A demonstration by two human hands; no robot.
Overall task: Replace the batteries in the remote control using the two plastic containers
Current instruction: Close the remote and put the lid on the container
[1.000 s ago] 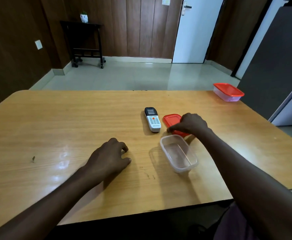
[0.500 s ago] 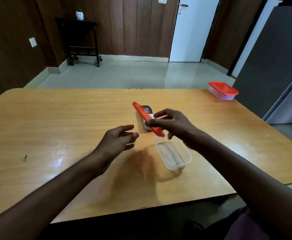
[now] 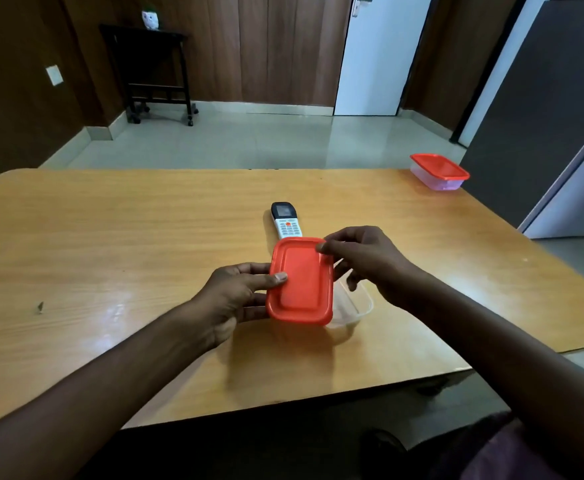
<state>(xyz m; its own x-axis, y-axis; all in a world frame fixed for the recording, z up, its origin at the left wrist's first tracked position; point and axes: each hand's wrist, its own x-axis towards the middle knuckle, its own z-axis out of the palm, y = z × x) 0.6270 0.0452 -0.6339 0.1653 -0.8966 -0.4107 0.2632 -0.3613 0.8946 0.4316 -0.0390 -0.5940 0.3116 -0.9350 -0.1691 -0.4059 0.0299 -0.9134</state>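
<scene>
A red plastic lid [image 3: 301,280] is held flat above the table, between both hands. My left hand [image 3: 238,296] grips its left edge, thumb on top. My right hand [image 3: 363,258] pinches its far right corner. Under and to the right of the lid sits a clear, lidless plastic container [image 3: 352,306], partly hidden by the lid and my right hand. A white remote control [image 3: 286,221] with a dark screen lies face up just beyond the lid. A second container [image 3: 439,172], closed with a red lid, stands at the table's far right corner.
The wooden table [image 3: 110,254] carries a small dark speck [image 3: 40,307] at the left. A dark cabinet or fridge [image 3: 539,109] stands close to the table's right side. Beyond the table lie a tiled floor, a black side table and a white door.
My right hand lifted the red lid off the table beside the remote and brought it over the clear container. My left hand rose from the table and took the lid's left edge.
</scene>
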